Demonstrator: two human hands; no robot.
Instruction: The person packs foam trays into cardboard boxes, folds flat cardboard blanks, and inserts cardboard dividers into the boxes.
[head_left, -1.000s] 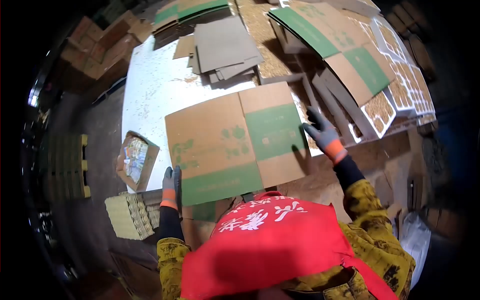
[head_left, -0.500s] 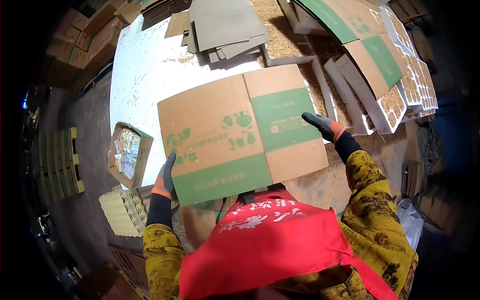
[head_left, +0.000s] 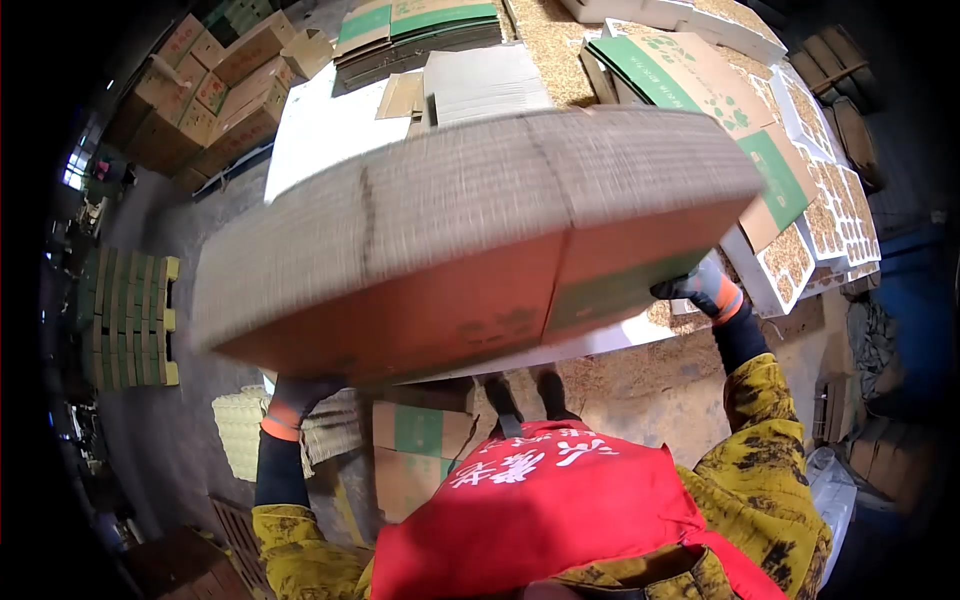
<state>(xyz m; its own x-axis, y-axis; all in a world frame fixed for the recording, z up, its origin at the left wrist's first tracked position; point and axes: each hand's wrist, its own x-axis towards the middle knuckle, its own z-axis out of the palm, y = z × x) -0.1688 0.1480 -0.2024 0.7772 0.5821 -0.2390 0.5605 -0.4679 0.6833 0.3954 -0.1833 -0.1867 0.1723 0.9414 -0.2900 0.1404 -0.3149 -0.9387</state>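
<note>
A brown and green flattened cardboard box (head_left: 400, 290) is held up between my hands, tilted and blurred by motion. Its plain, creased side faces upward, and the printed side shows below. At its lower left edge, my gloved left hand (head_left: 298, 400) grips from underneath, with the fingers partly hidden. On the right edge my gloved right hand (head_left: 703, 288) is closed around the cardboard, its thumb along the printed side. Beneath the raised box lies the white tabletop (head_left: 325, 135), much of it covered from view.
Grey cardboard sheets (head_left: 487, 84) and a stack of flattened boxes (head_left: 415, 30) lie at the table's far side. White trays with brown filling (head_left: 785, 262) stand at right, another flattened box (head_left: 690, 80) on top. A pallet (head_left: 130, 318) is at left; cartons (head_left: 405, 440) lie below.
The flattened box has been lifted off the table and tipped, so its plain side now shows. Both hands moved with it, the left one lower and outward.
</note>
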